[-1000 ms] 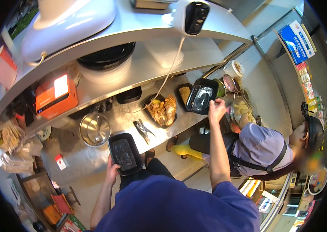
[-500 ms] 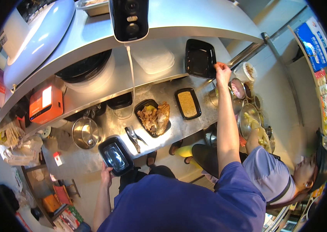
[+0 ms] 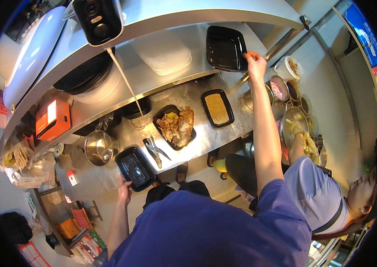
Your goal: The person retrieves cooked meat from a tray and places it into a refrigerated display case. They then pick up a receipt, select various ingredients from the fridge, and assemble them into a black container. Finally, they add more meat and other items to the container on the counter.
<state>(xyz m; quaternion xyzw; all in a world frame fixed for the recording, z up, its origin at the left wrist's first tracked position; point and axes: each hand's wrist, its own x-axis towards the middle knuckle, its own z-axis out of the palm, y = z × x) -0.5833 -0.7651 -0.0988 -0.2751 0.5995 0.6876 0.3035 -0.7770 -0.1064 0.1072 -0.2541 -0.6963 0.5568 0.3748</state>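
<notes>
My left hand [image 3: 124, 190] pinches the near rim of an empty black plastic tray [image 3: 134, 168] at the front edge of the steel counter. Reaching far to the right, my right hand [image 3: 255, 66] grips the right rim of another empty black tray [image 3: 226, 50] at the shelf's edge. Between them on the counter, a black tray holds a large piece of browned meat [image 3: 183, 127] with shredded bits. Further right stands a black tray of tan crumbs or powder [image 3: 218, 108]. Dark scissors or tongs [image 3: 155, 152] lie beside the meat.
A steel pot [image 3: 99, 147] and an orange box-shaped device [image 3: 53, 119] are at the left. Stacked clear lids [image 3: 165, 55] lie on the raised shelf, a black camera-like device [image 3: 97, 20] above. At right, a co-worker's gloved hand [image 3: 304, 141] works over a steel bowl.
The whole view has shifted, so the shelf and counter sit higher in the picture. Both my hands keep their hold on the two empty trays. The co-worker's arm stays over the bowl.
</notes>
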